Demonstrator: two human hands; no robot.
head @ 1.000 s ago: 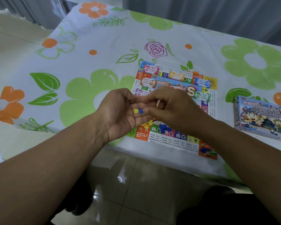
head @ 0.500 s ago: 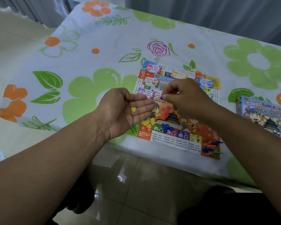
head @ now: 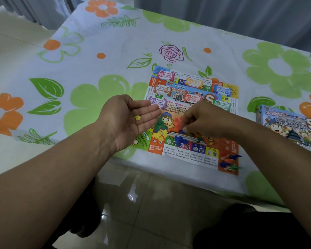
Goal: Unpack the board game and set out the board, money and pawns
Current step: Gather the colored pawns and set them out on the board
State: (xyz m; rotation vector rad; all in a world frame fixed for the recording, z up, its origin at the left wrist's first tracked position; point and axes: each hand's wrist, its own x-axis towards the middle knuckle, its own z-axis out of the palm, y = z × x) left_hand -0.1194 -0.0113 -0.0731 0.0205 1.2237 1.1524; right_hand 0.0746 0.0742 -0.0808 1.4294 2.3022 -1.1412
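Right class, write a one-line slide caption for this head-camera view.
Open left hand carries a yellow piece while the right hand pinches a blue piece over the game board.

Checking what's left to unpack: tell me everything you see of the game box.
The game box is cardboard-looking, pale blue, printed with cartoon children, a temple, Chinese characters and a big S. It lies face up on the flowered tablecloth, right of the board and apart from it, partly out of frame.

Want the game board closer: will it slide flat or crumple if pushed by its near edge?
Probably floppy: the game board looks like thin creased paper, so it may buckle. Seemingly light; the money stacks and blue pieces on it could shift.
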